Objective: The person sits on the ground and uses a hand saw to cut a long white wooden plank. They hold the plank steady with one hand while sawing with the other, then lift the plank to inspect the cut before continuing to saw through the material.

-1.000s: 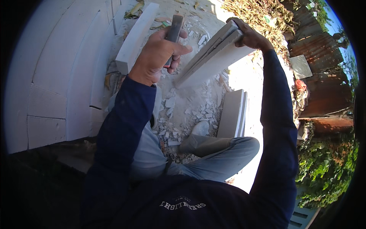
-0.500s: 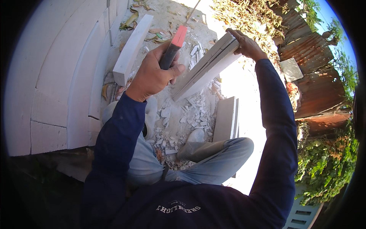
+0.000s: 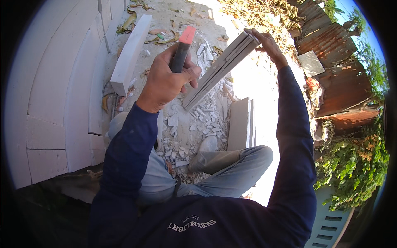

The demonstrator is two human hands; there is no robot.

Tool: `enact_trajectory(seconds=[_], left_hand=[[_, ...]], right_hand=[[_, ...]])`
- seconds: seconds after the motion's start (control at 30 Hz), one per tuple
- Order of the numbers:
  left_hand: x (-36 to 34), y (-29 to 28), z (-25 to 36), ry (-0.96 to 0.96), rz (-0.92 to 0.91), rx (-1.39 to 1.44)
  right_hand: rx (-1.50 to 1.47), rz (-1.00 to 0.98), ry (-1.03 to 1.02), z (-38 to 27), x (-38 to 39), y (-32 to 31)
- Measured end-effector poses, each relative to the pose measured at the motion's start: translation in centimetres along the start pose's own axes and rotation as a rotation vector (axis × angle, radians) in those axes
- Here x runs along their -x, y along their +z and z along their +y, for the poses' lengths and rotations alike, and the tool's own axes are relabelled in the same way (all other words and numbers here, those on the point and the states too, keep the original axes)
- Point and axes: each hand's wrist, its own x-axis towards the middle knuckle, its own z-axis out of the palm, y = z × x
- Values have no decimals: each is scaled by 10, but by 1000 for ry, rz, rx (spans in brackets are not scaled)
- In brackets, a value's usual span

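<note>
My left hand (image 3: 161, 80) is closed around a hand tool with a black and red handle (image 3: 181, 53). A thin shaft or blade seems to run up from the red end, seen edge-on, so its kind is unclear. On the right, my right hand (image 3: 269, 46) grips the upper end of a long pale slab (image 3: 223, 68) with dark grooves along its narrow face. This slab stands tilted, its lower end down among broken white chips (image 3: 206, 118) on the ground. The tool is held left of the slab, apart from it.
A white block (image 3: 130, 58) lies beside the pale block wall (image 3: 49, 99) on the left. Further slabs (image 3: 240, 124) stand by my bent knee (image 3: 256, 159). Dry leaves (image 3: 260, 14) and rusty metal sheets (image 3: 339, 66) are beyond, with green plants (image 3: 351, 177) at right.
The slab has turned slightly in my right hand, showing more of its grooved face and less of its broad side. My left hand and the tool have shifted a little left. The whole view has moved slightly.
</note>
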Motion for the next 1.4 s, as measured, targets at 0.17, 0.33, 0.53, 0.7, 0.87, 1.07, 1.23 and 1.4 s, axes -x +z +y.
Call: enact_trajectory(seconds=[0.17,0.33,0.53,0.7,0.87,1.07,1.23,1.4], left_hand=[[-6,17,-5,-8,-25,22],[-8,20,-7,-31,-29,-10],[-6,24,-3,-29,-38,-5],[-4,26,-4,-37,-47,-25],[-1,17,-5,-51,-65,-88],[-3,22,-15,67,-97,-291],[33,19,11,-163,-81,-110],[131,5,20,-274,-101,9]], right_hand=[[140,26,-41,10,-7,6],[191,34,-75,11,-8,1],[174,41,-76,9,-6,6],[212,184,-141,32,-17,6],[430,195,-168,40,-27,18],[410,254,-256,65,-32,9],[171,230,-218,84,-48,-9],[143,244,-136,101,-54,-21]])
